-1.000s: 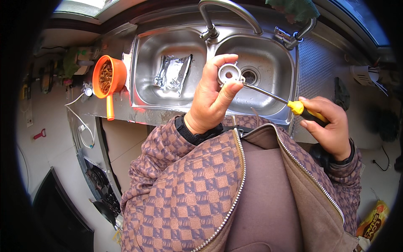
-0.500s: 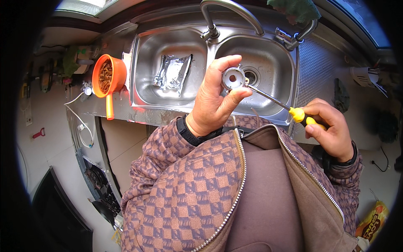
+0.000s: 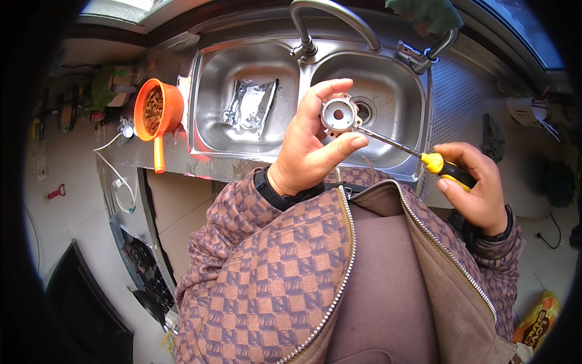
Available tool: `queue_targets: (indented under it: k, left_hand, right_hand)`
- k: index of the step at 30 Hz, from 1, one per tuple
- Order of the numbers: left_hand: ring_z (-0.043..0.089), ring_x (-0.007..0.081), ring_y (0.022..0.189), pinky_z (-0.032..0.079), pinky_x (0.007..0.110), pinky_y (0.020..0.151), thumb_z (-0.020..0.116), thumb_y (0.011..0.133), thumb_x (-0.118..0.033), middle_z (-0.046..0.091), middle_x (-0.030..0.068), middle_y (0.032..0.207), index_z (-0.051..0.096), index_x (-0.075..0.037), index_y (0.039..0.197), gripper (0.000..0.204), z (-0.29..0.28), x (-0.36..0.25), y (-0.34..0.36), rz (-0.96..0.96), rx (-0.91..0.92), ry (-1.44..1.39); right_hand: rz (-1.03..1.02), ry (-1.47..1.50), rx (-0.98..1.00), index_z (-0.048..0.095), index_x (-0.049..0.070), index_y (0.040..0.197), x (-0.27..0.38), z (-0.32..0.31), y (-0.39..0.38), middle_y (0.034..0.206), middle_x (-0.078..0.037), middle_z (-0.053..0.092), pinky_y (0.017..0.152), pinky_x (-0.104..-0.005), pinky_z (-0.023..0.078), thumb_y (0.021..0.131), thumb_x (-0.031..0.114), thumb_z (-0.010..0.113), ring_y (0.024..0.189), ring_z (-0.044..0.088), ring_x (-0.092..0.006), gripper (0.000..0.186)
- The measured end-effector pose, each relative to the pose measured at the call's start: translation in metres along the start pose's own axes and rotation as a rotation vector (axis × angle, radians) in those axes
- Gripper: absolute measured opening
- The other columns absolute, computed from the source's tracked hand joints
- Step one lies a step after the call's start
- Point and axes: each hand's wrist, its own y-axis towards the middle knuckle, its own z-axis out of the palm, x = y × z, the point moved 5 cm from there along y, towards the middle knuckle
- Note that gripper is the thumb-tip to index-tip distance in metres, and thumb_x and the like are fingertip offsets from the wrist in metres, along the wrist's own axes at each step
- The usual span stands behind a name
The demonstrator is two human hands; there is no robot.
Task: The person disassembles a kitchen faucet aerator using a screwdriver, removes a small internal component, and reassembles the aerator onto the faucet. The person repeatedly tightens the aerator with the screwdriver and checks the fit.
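Note:
My left hand [image 3: 309,142] pinches a small round metal housing [image 3: 331,121] between thumb and fingers, over the right sink basin. The part has a hole in its middle and small lugs around its rim. In my right hand [image 3: 476,188] is a screwdriver [image 3: 431,162] with a yellow and black handle, its shaft pointing left. The tip meets the lower right edge of the housing at a lug; whether it sits in a screw is too small to tell.
A double steel sink [image 3: 203,91] lies beyond my hands, with a crumpled silver foil packet [image 3: 251,104] in its left basin. Two taps, one a curved faucet [image 3: 339,13], rise behind. On the left counter stands an orange long-handled scoop [image 3: 173,109] with brown strips inside.
The housing has tilted so more of its face and lugs show. My right hand's fingers have loosened and shifted on the handle, which has turned, showing more black.

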Motion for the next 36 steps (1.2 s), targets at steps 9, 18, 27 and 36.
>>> queue_targets:
  k: [9,18,27,36]
  left_hand:
    - [0.055,0.0114,0.093,0.044,0.023,0.078,0.064,0.083,-0.010,0.059,0.0078,0.105,0.040,-0.006,0.127,0.051,-0.011,0.009,0.004,-0.256,0.079,-0.567]
    - [0.049,0.0131,0.073,0.038,0.024,0.060,0.057,0.079,-0.032,0.055,0.0138,0.089,0.044,-0.002,0.118,0.050,-0.011,0.010,0.006,-0.238,0.038,-0.520]
    - [0.048,0.0118,0.071,0.038,0.023,0.060,0.056,0.080,-0.034,0.054,0.0135,0.089,0.045,-0.003,0.115,0.048,-0.010,0.009,0.005,-0.234,0.051,-0.435]
    - [0.046,0.0107,0.066,0.036,0.022,0.058,0.032,0.095,-0.042,0.055,0.0110,0.084,0.048,-0.001,0.112,0.047,-0.009,0.010,0.005,-0.180,0.005,-0.374]
  right_hand:
    - [0.251,0.480,0.039,0.056,-0.001,0.115,-0.016,0.000,-0.002,0.079,-0.003,0.060,0.053,-0.0179,0.045,0.081,0.013,0.063,0.062,0.055,-0.0074,0.037]
    - [0.299,0.507,0.167,0.058,-0.001,0.114,-0.019,0.009,-0.002,0.082,-0.002,0.062,0.044,-0.0132,0.036,0.080,0.011,0.064,0.049,0.046,-0.0002,0.036]
    - [0.288,0.508,0.164,0.058,-0.002,0.113,-0.020,0.012,-0.002,0.083,-0.003,0.062,0.043,-0.0129,0.035,0.080,0.012,0.063,0.048,0.045,0.0001,0.037]
    - [0.303,0.517,0.173,0.058,-0.002,0.113,-0.022,0.012,-0.003,0.078,-0.001,0.060,0.042,-0.0132,0.035,0.081,0.011,0.062,0.047,0.044,0.0000,0.035]
